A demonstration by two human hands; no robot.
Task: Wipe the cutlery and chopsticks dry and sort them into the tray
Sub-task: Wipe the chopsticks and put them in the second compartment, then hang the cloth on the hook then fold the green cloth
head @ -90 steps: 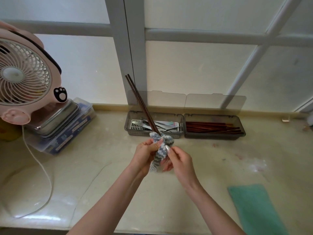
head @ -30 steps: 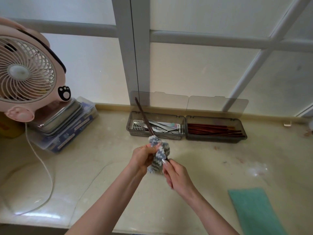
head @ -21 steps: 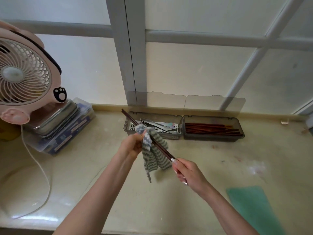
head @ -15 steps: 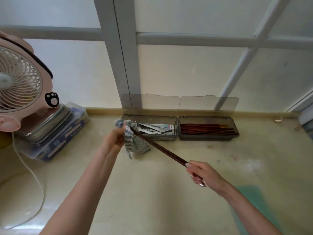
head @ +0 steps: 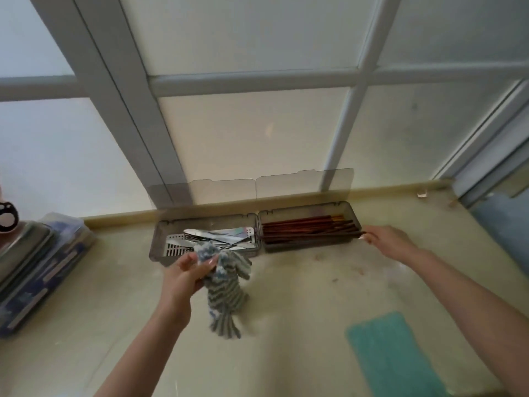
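Observation:
A grey two-part tray [head: 355,222] stands by the window with both clear lids up. Metal cutlery [head: 217,237] fills its left compartment, and dark red chopsticks [head: 303,226] lie in the right one. My right hand [head: 386,243] is at the tray's right end, its fingertips pinching the ends of a chopstick pair [head: 315,237] that lies low along the front of that compartment. In front of the cutlery compartment, my left hand [head: 183,277] grips a grey-and-white striped cloth [head: 224,293], which hangs down to the counter.
A teal cloth [head: 395,353] lies flat on the counter at the near right. Stacked metal and plastic containers [head: 37,270] sit at the left edge, with part of a pink fan [head: 7,216] above them. The window frame [head: 160,156] rises right behind the tray.
My right hand drew the chopstick pair out of the cloth and carried it right into the tray's chopstick compartment. My left hand kept the cloth and dropped slightly.

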